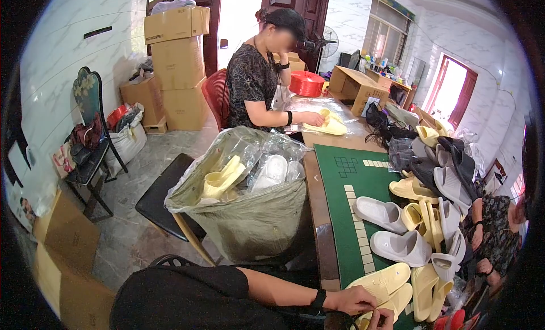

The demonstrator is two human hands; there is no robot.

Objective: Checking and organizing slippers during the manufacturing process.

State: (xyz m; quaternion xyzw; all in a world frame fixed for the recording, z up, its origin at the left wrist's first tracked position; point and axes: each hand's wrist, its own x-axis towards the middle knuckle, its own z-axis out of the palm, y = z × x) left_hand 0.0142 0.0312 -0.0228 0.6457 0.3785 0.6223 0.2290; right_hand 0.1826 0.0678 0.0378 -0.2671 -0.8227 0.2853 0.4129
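Note:
At the lower right, my left hand (pixel 353 301), with a black band at the wrist, is closed in a pinch over a pair of pale yellow slippers (pixel 386 280). My right hand (pixel 381 319) pinches close beside it, partly cut off by the lower edge. The fingertips of both hands nearly meet; whatever they hold is too small to make out. The yellow pair lies on the green table mat (pixel 332 171). Beside it rests another yellow pair (pixel 423 293). Grey slippers (pixel 400 247) lie just beyond.
A large greenish sack (pixel 244 228) of bagged slippers stands left of the table. Across the table a co-worker (pixel 255 74) touches yellow slippers (pixel 329 124). Another person (pixel 497 222) sits at the right. Mixed slippers pile up along the right side. Cartons (pixel 179 63) and a black chair (pixel 91 142) stand left.

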